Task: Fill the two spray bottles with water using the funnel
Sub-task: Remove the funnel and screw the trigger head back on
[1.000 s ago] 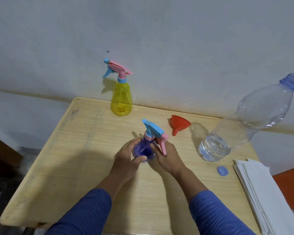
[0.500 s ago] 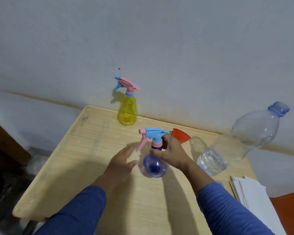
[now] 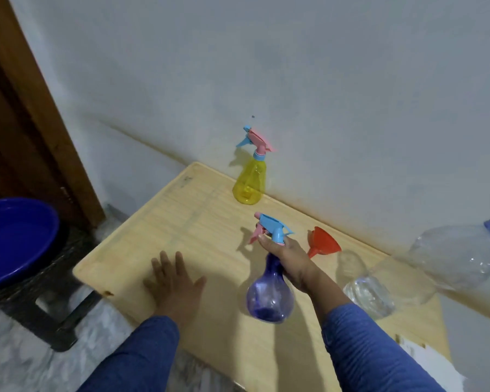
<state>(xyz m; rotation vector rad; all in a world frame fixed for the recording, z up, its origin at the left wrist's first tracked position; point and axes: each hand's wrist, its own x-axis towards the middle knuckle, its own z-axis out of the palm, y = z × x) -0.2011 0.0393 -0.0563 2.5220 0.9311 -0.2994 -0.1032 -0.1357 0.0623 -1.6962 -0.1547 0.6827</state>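
The right hand [image 3: 290, 260] is now lifting the purple spray bottle [image 3: 269, 292] alone by its neck; the left hand [image 3: 173, 281], having let go, is hovering with fingers spread at lower centre, so filling has not yet begun.

Left hand [image 3: 173, 281] flat, right hand [image 3: 290, 257] gripping

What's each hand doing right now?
Left hand: open, fingers spread, holding nothing.
Right hand: gripping the purple spray bottle by its neck.
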